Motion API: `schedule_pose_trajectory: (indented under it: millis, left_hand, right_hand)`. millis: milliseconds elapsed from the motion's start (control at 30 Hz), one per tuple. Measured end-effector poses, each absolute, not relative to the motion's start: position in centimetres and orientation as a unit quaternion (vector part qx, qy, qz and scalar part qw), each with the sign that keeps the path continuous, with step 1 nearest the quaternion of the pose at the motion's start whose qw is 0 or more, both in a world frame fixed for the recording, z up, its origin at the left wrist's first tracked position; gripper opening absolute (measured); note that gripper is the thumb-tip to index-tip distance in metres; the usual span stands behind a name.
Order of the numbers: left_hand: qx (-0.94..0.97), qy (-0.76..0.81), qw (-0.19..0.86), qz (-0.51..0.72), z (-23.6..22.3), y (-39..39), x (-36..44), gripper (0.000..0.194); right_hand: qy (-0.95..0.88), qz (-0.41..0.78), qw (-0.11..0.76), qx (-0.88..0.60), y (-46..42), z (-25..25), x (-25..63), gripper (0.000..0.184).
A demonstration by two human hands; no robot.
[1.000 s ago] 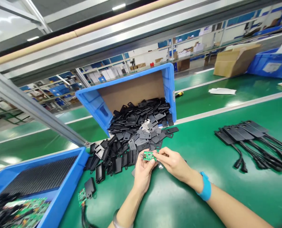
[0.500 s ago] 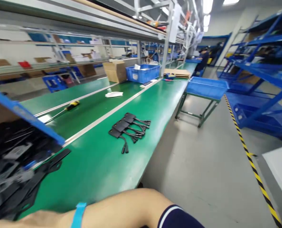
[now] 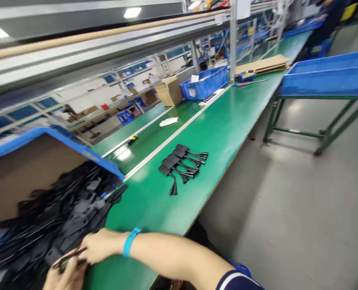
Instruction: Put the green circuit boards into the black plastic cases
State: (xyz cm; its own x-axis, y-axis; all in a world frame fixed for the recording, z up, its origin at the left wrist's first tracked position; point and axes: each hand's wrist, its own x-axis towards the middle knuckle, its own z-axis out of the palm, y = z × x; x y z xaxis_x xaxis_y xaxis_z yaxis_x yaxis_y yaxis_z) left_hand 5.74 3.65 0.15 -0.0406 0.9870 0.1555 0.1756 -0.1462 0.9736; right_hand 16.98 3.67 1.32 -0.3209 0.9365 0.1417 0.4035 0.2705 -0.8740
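Note:
At the lower left my right hand [image 3: 99, 246], with a blue wristband [image 3: 130, 241] on its wrist, pinches a thin black plastic piece [image 3: 68, 257] together with my left hand [image 3: 62, 276], which shows only in part at the bottom edge. Both hands sit at the front of a heap of black plastic housings [image 3: 55, 217] spilling from a tipped blue crate [image 3: 61, 139] lined with cardboard. The picture is smeared by motion.
A row of black housings with cables [image 3: 182, 163] lies further along the green bench [image 3: 221, 125]. Beyond are a screwdriver [image 3: 132, 139], white gloves [image 3: 169, 121], a cardboard box [image 3: 168, 92] and a blue bin [image 3: 204, 83]. A blue trolley [image 3: 326, 78] stands in the grey aisle, where another person [image 3: 326, 16] works.
The view swung right down the aisle, then partly back left. My hands, which held a green circuit board a second ago, are back in view at the heap, pinching a black piece.

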Motion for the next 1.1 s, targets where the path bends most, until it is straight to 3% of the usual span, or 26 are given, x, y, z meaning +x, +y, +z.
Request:
schedule_pose_trajectory:
  millis: [100,267,667,967,1100]
  left_hand:
    - [0.554,0.481,0.446,0.513,-0.1,2.6,3.1,0.045]
    - [0.589,0.461,0.425,0.51,-1.5,2.6,2.2,0.043]
    - [0.64,0.462,0.361,0.496,-2.1,2.4,1.1,0.035]
    - [0.57,0.452,0.428,0.537,-1.2,2.0,1.5,0.038]
    - [0.533,0.433,0.464,0.559,-1.1,1.9,1.3,0.037]
  right_hand:
    - [-0.716,0.426,0.345,-0.432,3.3,-0.1,17.0,0.013]
    - [-0.703,0.471,0.369,-0.383,3.1,-1.9,16.5,0.004]
    - [-0.665,0.519,0.391,-0.369,3.1,-2.2,16.3,0.022]
    - [-0.633,0.579,0.355,-0.372,2.6,-0.5,16.2,0.03]
    - [-0.621,0.586,0.346,-0.388,3.1,-0.3,16.6,0.023]
